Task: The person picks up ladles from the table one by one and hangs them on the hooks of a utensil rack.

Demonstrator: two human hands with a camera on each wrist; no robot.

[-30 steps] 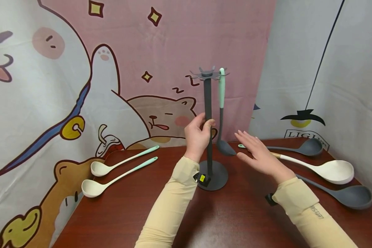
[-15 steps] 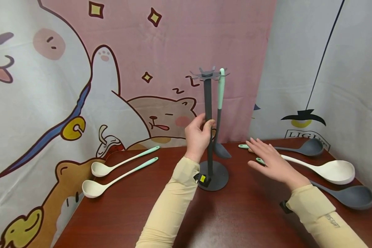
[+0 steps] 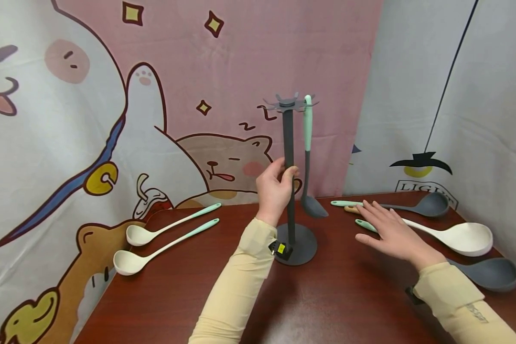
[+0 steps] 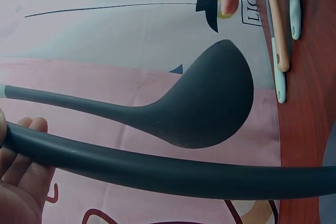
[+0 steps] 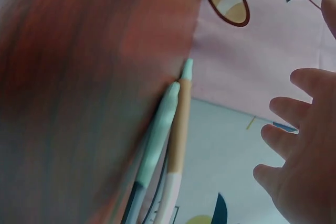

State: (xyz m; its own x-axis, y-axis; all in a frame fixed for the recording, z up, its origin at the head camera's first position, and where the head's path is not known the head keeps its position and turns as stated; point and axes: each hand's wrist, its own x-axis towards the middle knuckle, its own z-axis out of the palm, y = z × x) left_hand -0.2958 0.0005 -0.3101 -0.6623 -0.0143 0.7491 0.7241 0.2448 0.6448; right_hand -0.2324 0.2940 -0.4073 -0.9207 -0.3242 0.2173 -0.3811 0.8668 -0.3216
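Backdrop (image 3: 327, 57): pink in the middle, printed with large cartoon animals.
Tabletop (image 3: 318, 306): reddish brown, faintly glossy.
Utensil stand (image 3: 288, 134): dark grey, upright on a round base, with hooks fanned out at the top.
Front grey ladle (image 3: 492, 274): lying at the right, mint-handled.
White ladle (image 3: 466, 239): just behind, wood-toned at the handle.
Rear grey ladle (image 3: 432, 204): farthest back, mint-handled.
Hung ladle (image 3: 307, 129): mint-handled, hanging from a hook beside the pole, clear of the tabletop.
Cream ladles (image 3: 129, 262): lying side by side at the left, mint-handled.
Right hand (image 3: 393, 234): over the handles at right, apart from them, with straight, spread fingers and nothing in the grip.
Left hand (image 3: 275, 188): with grip wrapped round the stand's pole, near mid-height.
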